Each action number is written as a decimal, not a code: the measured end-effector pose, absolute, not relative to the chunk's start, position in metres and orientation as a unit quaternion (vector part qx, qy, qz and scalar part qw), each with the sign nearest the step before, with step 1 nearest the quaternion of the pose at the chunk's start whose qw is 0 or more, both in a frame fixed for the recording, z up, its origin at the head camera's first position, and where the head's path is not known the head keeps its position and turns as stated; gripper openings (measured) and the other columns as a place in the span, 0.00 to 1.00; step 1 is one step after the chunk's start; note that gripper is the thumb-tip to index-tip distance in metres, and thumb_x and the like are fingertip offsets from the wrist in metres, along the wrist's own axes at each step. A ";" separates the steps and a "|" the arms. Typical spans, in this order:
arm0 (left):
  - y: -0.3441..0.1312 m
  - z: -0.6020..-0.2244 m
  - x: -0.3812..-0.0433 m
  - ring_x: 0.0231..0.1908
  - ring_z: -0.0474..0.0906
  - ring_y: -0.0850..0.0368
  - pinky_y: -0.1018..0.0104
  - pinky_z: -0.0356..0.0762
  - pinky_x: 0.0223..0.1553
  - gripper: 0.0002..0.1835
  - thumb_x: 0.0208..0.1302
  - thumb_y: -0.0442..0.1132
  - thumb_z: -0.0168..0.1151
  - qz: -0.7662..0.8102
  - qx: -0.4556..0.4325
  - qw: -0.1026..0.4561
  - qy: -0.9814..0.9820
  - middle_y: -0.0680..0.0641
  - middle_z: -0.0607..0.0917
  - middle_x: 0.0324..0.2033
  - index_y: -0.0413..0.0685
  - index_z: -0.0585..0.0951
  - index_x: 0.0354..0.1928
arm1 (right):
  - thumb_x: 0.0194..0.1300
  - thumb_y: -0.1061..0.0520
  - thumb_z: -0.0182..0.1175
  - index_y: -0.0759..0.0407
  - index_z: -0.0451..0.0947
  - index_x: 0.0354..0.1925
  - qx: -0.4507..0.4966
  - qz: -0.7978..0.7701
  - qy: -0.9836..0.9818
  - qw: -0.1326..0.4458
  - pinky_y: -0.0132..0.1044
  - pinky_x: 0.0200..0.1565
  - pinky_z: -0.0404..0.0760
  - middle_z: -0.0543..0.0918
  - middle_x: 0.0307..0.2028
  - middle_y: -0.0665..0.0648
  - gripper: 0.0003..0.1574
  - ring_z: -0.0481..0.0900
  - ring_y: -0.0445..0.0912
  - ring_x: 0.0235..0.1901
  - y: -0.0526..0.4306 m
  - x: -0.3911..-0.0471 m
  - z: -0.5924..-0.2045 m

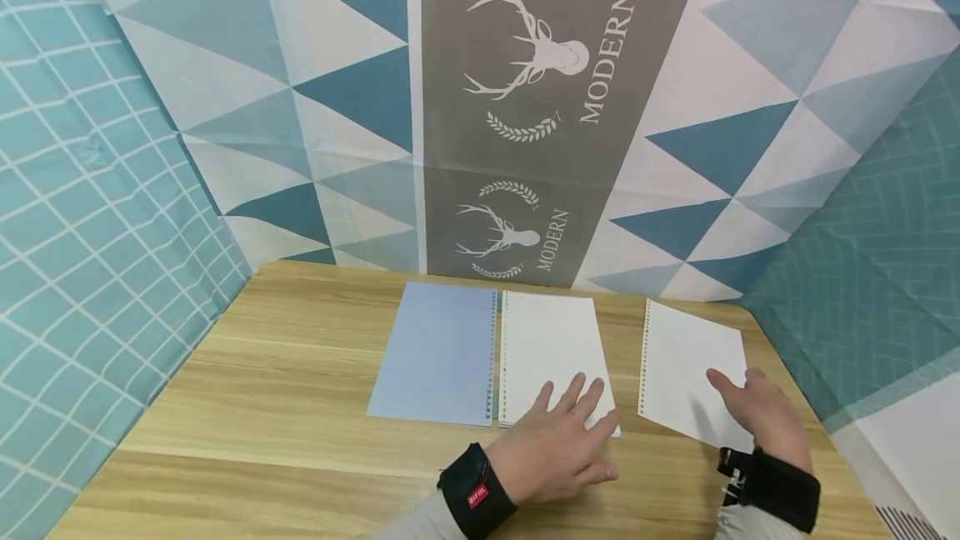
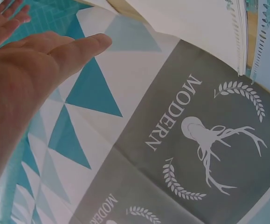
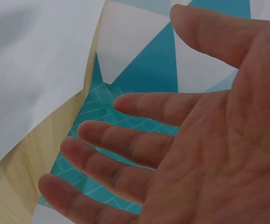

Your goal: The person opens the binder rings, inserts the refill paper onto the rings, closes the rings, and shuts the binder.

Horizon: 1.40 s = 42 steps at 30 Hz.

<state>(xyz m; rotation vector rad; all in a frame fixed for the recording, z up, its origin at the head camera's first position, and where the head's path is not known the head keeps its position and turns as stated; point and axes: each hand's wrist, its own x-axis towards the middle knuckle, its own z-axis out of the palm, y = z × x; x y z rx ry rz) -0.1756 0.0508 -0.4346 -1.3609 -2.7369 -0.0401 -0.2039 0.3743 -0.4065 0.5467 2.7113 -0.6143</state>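
Observation:
A stack of white lined loose-leaf paper (image 1: 551,340), punched with holes down its left edge, lies mid-table. My left hand (image 1: 558,444) is over its lower right corner, fingers spread and fairly straight; whether they touch the paper is unclear. Farther right, a separate punched white sheet (image 1: 686,365) lies at a slant. Beside and above its lower right edge is my right hand (image 1: 768,415), thumb apart from the fingers. In the right wrist view the palm of the right hand (image 3: 195,140) shows bare, with nothing held. Left of the stack lies a light blue punched cover (image 1: 438,348).
The wooden table (image 1: 285,407) reaches back to a patterned wall cloth (image 1: 360,123) with deer prints. Teal cloths hang at the left (image 1: 90,190) and right sides. Black bands (image 1: 476,490) circle both wrists.

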 end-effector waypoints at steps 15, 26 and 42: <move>0.055 -0.440 -0.174 0.78 0.57 0.47 0.43 0.68 0.70 0.32 0.76 0.68 0.38 -0.016 -0.440 0.011 -0.898 0.47 0.61 0.78 0.68 0.62 0.76 | 0.72 0.27 0.41 0.89 0.50 0.66 0.237 -0.196 0.932 0.190 0.68 0.63 0.69 0.58 0.64 0.89 0.64 0.62 0.80 0.63 0.392 -0.202 -0.432; 0.056 -0.443 -0.174 0.77 0.61 0.47 0.44 0.71 0.68 0.32 0.76 0.68 0.40 -0.013 -0.445 0.020 -0.895 0.46 0.63 0.77 0.68 0.64 0.75 | 0.67 0.35 0.57 0.82 0.59 0.62 0.307 -0.191 0.921 0.144 0.65 0.55 0.76 0.67 0.56 0.85 0.54 0.71 0.75 0.56 0.385 -0.201 -0.449; 0.057 -0.444 -0.175 0.77 0.62 0.47 0.44 0.71 0.68 0.31 0.75 0.68 0.42 -0.015 -0.445 0.012 -0.895 0.47 0.64 0.77 0.68 0.66 0.74 | 0.62 0.53 0.58 0.86 0.56 0.58 0.325 -0.221 0.914 0.103 0.65 0.50 0.77 0.63 0.47 0.86 0.42 0.67 0.79 0.52 0.386 -0.205 -0.460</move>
